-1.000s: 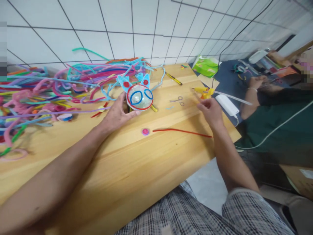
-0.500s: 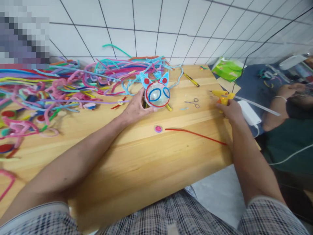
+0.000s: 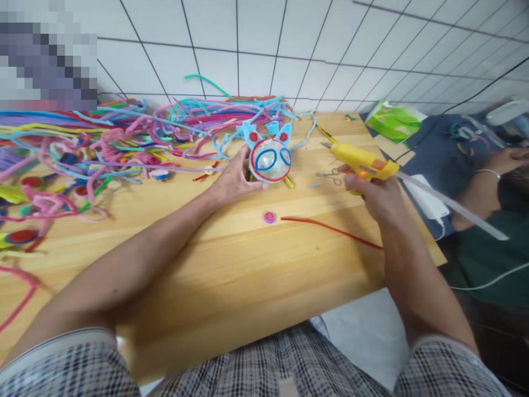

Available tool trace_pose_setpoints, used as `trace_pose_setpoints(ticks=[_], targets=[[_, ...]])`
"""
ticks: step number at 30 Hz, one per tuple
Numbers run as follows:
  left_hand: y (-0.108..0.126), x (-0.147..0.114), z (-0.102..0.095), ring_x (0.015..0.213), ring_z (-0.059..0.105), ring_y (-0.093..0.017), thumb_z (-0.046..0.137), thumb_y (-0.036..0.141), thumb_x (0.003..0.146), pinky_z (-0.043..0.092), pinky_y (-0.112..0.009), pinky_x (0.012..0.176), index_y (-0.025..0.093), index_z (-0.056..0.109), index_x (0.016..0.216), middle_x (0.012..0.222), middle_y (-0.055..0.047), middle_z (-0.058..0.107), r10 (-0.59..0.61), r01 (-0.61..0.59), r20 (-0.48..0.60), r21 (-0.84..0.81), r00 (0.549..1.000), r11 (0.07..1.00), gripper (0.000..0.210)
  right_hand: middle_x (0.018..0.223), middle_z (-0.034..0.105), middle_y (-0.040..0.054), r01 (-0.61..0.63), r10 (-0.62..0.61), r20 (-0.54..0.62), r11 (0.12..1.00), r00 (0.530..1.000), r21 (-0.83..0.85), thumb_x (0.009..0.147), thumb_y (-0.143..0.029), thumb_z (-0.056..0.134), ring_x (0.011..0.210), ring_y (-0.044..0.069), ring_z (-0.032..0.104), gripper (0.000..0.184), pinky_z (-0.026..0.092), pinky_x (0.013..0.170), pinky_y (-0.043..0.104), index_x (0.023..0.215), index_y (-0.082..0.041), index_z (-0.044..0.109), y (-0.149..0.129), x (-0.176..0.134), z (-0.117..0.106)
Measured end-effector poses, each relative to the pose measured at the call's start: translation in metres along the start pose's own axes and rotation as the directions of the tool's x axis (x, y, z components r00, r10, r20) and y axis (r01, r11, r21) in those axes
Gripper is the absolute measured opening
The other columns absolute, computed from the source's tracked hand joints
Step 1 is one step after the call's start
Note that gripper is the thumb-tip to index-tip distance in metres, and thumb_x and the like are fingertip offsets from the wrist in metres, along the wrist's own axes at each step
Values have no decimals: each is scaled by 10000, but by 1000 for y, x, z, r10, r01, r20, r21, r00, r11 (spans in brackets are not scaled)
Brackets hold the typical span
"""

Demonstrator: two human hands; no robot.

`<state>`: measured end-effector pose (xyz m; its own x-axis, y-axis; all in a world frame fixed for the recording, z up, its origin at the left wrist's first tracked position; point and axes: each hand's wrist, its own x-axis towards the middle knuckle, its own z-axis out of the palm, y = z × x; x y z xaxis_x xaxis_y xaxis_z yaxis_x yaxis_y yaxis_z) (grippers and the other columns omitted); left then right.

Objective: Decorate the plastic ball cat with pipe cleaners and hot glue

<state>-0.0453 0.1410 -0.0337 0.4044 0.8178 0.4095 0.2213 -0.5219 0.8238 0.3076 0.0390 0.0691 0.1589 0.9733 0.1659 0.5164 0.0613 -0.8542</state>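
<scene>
My left hand (image 3: 236, 181) is closed around the left side of a clear round craft head (image 3: 270, 160), which has a red rim, blue oval eye rings and light-blue ears with red centres. My right hand (image 3: 374, 193) grips a yellow glue gun (image 3: 359, 160), its nozzle pointing left and a long glue stick (image 3: 454, 207) sticking out behind. Below the gun's nozzle lie small scissors (image 3: 330, 176). A pink-and-purple coil (image 3: 269, 217) and a red pipe cleaner (image 3: 330, 226) rest on the table in front of the craft head.
A tangled heap of coloured pipe cleaners (image 3: 119, 132) covers the table's left and back. A yellow utility knife (image 3: 324, 132) lies at the back. At the right are a green packet (image 3: 394, 121), a white power adapter (image 3: 427, 198) and another person's arm (image 3: 479, 187).
My right hand has lifted the glue gun and brought it left, over the table near the scissors. The left hand keeps its hold on the craft head. The view has shifted slightly.
</scene>
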Motion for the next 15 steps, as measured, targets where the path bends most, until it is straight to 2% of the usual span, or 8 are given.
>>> trace_pose_setpoints(ticks=[3, 8, 11, 15], targets=[[-3, 3, 2, 1660, 500, -469, 964, 906, 632, 393, -692, 1404, 283, 466, 1631, 1665, -212, 608, 15, -15, -10, -42, 1000, 999, 1279, 1096, 833, 65, 50, -46, 98, 998, 994, -36, 860, -536, 828, 993, 298, 763, 322, 626, 828, 438, 1060, -288, 778, -15, -10, 24], [-11, 7, 11, 1688, 460, -482, 956, 976, 518, 345, -708, 1417, 269, 314, 1706, 1735, -264, 501, -12, 9, -39, -59, 999, 998, 1524, 888, 753, 19, 194, -161, 240, 973, 957, -123, 922, -480, 741, 800, 239, 681, 205, 570, 757, 402, 985, -284, 739, -20, -20, 47], [-12, 8, 16, 1680, 481, -461, 931, 991, 549, 368, -673, 1415, 263, 293, 1697, 1741, -268, 488, 2, -6, -44, -81, 999, 997, 1502, 834, 721, -2, 298, -265, 249, 949, 932, -106, 943, -428, 725, 767, 217, 671, 158, 547, 741, 376, 965, -271, 723, -17, -23, 52], [-8, 7, 19, 1651, 523, -441, 950, 921, 636, 423, -650, 1390, 243, 363, 1621, 1678, -251, 559, 10, -15, -70, -76, 998, 997, 1333, 977, 806, 27, 416, -379, 241, 901, 893, -124, 987, -355, 715, 868, 237, 753, 86, 600, 833, 396, 1028, -279, 719, -7, -26, 57]])
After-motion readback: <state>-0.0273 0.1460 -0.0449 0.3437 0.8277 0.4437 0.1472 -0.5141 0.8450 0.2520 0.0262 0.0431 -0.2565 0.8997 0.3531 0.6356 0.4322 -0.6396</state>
